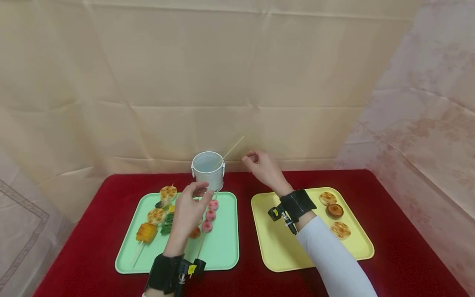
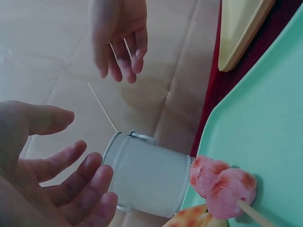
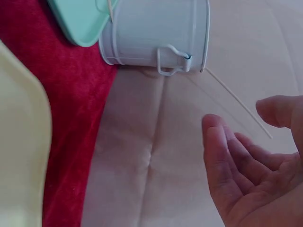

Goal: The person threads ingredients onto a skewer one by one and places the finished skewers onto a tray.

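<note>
A thin wooden skewer stick (image 1: pixel 233 147) leans in the white bucket (image 1: pixel 211 176), its upper end sticking out to the right. My right hand (image 1: pixel 265 170) hangs in the air to the right of the stick's tip, fingers loosely bent and holding nothing. In the right wrist view the stick passes beyond the gap between thumb and fingers, apparently untouched. My left hand (image 1: pixel 188 211) is above the green tray (image 1: pixel 227 247), in front of the bucket, its fingers spread loosely with nothing in them. Beside it lies a skewer of pink balls (image 1: pixel 210 215).
Partly hidden under my left arm, the green tray also bears a corn skewer (image 1: pixel 146 233) with browned round slices and green pieces (image 1: pixel 167 225). To the right, a yellow tray (image 1: pixel 276 249) holds two browned slices (image 1: pixel 340 230) and a mushroom cap (image 1: pixel 335 210). A red cloth (image 1: pixel 246 247) covers the table.
</note>
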`<action>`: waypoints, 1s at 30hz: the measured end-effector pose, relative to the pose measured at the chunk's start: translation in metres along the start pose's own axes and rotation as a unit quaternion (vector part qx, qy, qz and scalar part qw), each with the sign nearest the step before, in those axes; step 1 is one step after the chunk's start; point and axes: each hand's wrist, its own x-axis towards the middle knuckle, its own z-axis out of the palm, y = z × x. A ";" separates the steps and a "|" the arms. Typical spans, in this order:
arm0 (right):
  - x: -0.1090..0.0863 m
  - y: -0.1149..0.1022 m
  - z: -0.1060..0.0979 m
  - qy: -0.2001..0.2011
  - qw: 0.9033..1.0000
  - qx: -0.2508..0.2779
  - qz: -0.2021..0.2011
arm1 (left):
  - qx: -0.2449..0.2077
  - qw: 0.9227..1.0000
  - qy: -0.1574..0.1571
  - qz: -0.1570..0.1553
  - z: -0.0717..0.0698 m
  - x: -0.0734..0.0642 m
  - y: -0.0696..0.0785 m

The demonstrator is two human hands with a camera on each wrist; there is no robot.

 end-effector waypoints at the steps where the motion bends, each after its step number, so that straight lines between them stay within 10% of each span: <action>1: 0.004 -0.002 0.000 0.003 1.000 0.003 0.005 | -0.002 1.000 0.000 -0.005 0.000 -0.002 0.000; 17: 0.038 -0.016 0.009 0.078 0.984 0.157 0.037 | -0.008 0.999 -0.004 -0.046 0.004 -0.005 -0.001; 30: 0.012 -0.023 -0.020 0.147 0.968 0.201 -0.028 | -0.008 0.999 -0.002 -0.043 0.001 -0.003 -0.002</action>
